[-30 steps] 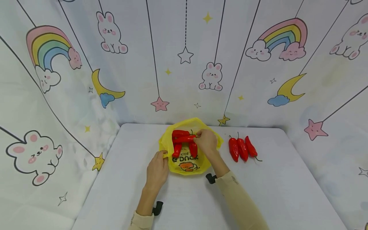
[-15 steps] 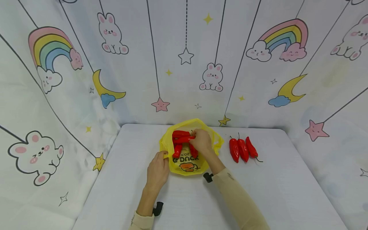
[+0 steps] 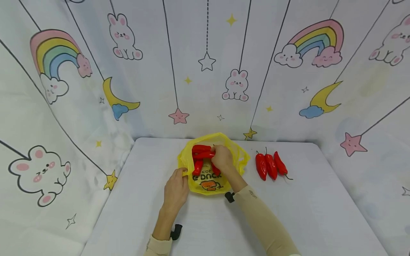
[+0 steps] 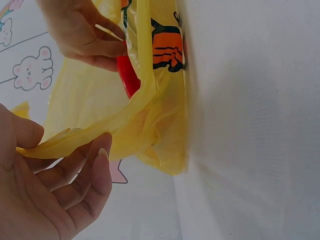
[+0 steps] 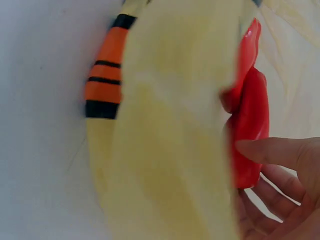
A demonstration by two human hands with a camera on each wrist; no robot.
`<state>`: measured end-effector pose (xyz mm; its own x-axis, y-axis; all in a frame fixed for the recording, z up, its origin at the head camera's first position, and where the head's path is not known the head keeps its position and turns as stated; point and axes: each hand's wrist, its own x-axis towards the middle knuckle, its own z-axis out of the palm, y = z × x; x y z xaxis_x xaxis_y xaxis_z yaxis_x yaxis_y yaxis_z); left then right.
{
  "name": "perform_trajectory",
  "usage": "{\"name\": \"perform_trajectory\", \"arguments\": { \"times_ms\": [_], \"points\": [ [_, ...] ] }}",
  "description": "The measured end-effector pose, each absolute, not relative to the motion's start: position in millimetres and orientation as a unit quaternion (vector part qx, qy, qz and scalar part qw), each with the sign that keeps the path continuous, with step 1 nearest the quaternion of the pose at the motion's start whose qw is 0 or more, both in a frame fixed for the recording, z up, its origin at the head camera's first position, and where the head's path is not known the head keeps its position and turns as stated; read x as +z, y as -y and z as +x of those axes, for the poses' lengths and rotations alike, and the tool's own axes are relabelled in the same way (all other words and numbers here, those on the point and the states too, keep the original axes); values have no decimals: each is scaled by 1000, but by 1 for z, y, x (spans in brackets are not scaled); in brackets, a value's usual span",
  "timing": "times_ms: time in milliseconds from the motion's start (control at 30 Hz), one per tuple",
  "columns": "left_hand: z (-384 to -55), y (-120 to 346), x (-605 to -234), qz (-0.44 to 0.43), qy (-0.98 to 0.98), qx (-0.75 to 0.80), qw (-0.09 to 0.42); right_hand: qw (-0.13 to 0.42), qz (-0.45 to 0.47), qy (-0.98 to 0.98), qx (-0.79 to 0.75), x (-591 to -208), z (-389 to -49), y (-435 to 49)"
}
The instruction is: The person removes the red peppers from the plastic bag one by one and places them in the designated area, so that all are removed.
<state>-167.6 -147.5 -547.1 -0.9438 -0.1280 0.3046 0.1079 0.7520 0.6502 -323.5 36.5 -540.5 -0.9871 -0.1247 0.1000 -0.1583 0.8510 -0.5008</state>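
A yellow plastic bag (image 3: 184, 159) with a printed duck logo lies on the white table, its mouth facing me. My left hand (image 3: 175, 190) pinches the left edge of that mouth; the left wrist view shows the strip of film (image 4: 75, 140) between thumb and fingers. Inside the opening, my right hand (image 3: 223, 158) holds a red chili pepper (image 3: 205, 155) lying crosswise. In the right wrist view the thumb presses on this pepper (image 5: 252, 125), with the other fingers behind it. Several red peppers (image 3: 197, 167) lie in the bag, partly hidden by the hand.
Three more red peppers (image 3: 270, 167) lie side by side on the table (image 3: 307, 199), right of the bag. Behind the table hangs a white cloth (image 3: 147, 89) printed with rabbits, rainbows and stars.
My right hand has moved a little left and deeper into the bag, bringing the pepper with it. The left hand keeps its hold on the bag's edge.
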Motion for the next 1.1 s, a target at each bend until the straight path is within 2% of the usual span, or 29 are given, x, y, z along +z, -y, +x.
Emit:
{"name": "perform_trajectory", "arguments": {
  "times_ms": [667, 1100],
  "points": [
    [-167, 148, -545, 8, 920, -357, 161, 13, 59, 956, 288, -540, -316, -41],
    [-167, 150, -547, 6, 920, -354, 169, 50, 70, 951, 297, -529, -306, -42]
  ]
}}
